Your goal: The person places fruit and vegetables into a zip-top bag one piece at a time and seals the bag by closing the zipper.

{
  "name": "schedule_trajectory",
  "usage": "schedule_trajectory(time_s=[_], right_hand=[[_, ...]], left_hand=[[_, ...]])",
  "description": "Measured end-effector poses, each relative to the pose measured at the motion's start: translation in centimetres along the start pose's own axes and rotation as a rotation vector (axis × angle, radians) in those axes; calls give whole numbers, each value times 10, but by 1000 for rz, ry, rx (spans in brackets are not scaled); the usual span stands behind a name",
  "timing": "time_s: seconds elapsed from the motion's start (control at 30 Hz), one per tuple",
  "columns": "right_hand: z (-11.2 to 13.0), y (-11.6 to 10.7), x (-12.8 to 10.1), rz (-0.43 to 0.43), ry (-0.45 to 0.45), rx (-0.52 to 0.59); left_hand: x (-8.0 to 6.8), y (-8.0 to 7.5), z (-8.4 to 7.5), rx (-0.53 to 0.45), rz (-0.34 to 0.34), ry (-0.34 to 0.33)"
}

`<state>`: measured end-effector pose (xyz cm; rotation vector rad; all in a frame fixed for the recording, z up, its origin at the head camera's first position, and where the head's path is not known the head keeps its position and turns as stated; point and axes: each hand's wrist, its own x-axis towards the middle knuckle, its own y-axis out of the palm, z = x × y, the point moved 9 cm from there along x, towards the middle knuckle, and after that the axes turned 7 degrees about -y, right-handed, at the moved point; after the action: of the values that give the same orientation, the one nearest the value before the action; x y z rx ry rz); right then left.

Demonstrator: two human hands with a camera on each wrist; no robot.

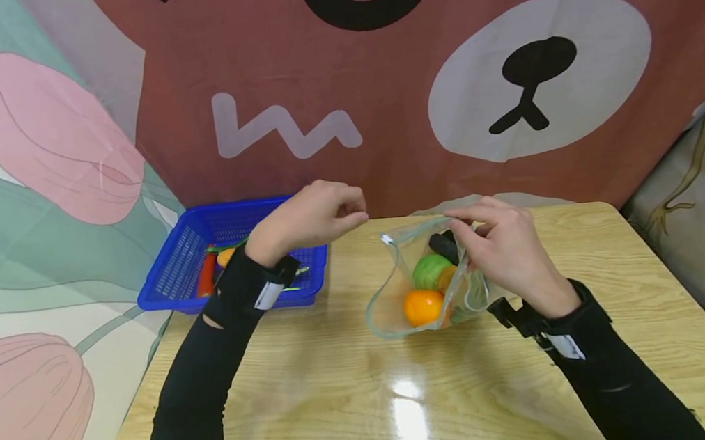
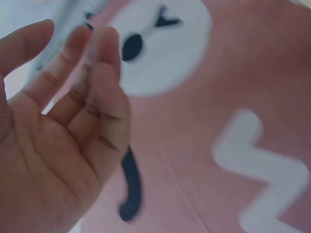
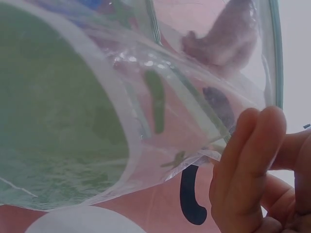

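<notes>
My right hand pinches the upper edge of a clear zip bag with pale green trim. Through its front show an orange, a round light-green piece and a dark, black-looking piece. In the right wrist view, the bag's clear film stretches away from the pinching fingers, with a large green patch on it. My left hand hangs in the air between basket and bag. The left wrist view shows its palm bare and its fingers loosely bent, holding nothing.
A blue plastic basket stands at the left back of the wooden table, partly behind the left forearm. Inside lie a red-orange long piece and other produce-like pieces. A brown cloth with a cartoon face hangs behind the table.
</notes>
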<state>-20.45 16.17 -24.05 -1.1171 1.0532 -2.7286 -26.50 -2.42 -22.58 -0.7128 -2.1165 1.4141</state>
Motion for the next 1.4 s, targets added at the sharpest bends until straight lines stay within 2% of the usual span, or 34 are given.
schedule_trajectory(time_s=[0.1,0.23,0.33,0.43,0.77,0.93,1.1,1.2,1.4], right_hand=[[0,0,0,3,0,-6],[0,1,0,14,16,-3],[0,1,0,20,26,5],[0,1,0,19,24,5],[-1,-1,0,20,10,8],[-3,-2,-2,22,18,10],[-3,0,-4,33,24,17],[-4,0,-4,36,25,17],[-4,-2,-2,35,19,16]], left_hand=[[3,-4,37,42,-21,-139],[3,-2,86,83,-25,-283],[1,5,116,84,8,-347],[-1,11,140,67,32,-388],[-8,26,198,-15,-2,-437],[-10,42,221,-32,33,-440],[-14,57,241,-24,68,-498],[-19,66,251,16,135,-541],[-34,91,270,5,366,-687]])
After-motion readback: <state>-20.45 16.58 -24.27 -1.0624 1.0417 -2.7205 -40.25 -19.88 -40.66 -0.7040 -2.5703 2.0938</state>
